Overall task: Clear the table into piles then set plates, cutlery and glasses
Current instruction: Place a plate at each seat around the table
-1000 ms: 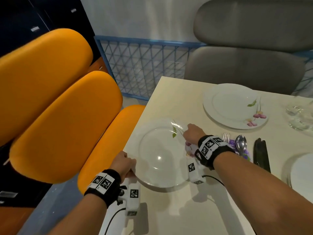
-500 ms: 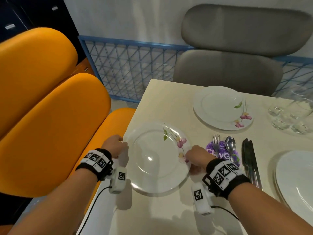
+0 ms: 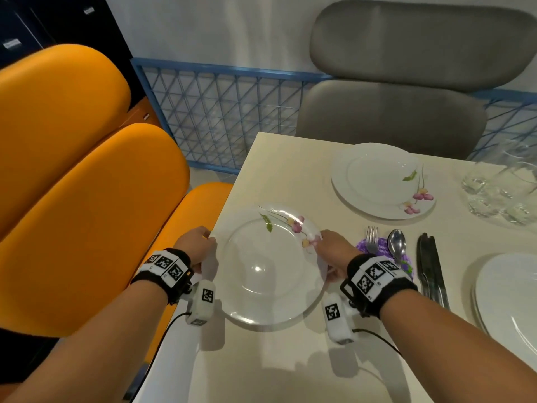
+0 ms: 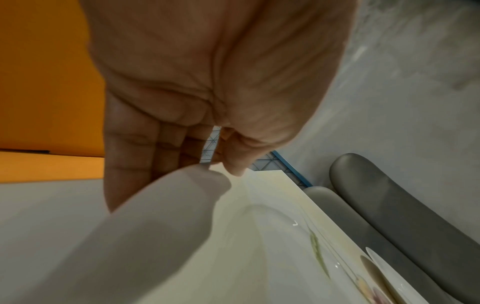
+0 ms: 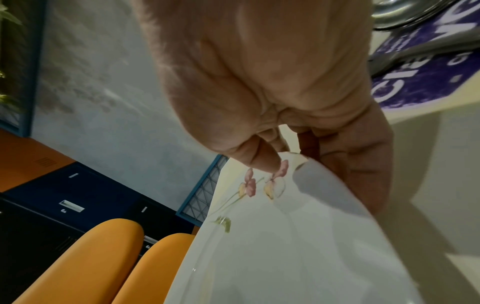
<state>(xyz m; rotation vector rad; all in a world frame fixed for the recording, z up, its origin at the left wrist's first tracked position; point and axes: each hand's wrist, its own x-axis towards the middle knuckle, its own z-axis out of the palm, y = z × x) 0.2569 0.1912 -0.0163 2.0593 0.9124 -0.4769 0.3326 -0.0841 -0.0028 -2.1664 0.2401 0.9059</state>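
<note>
A white plate with a pink flower print lies at the table's near left corner, and both hands hold it by the rim. My left hand grips the left rim, thumb on top and fingers underneath. On the right rim my right hand pinches beside the flowers. A second flowered plate sits further back. To the right of the held plate, a fork and a spoon lie on a purple coaster, with dark-handled knives beside them.
Several clear glasses stand at the far right. Stacked white plates lie at the right edge. An orange chair stands close against the table's left side, a grey chair at its far end, before a blue lattice fence.
The plate has turned so its flower print now points up and right. My right hand slid from the plate's far rim to its right rim. The left hand moved up its left rim.
</note>
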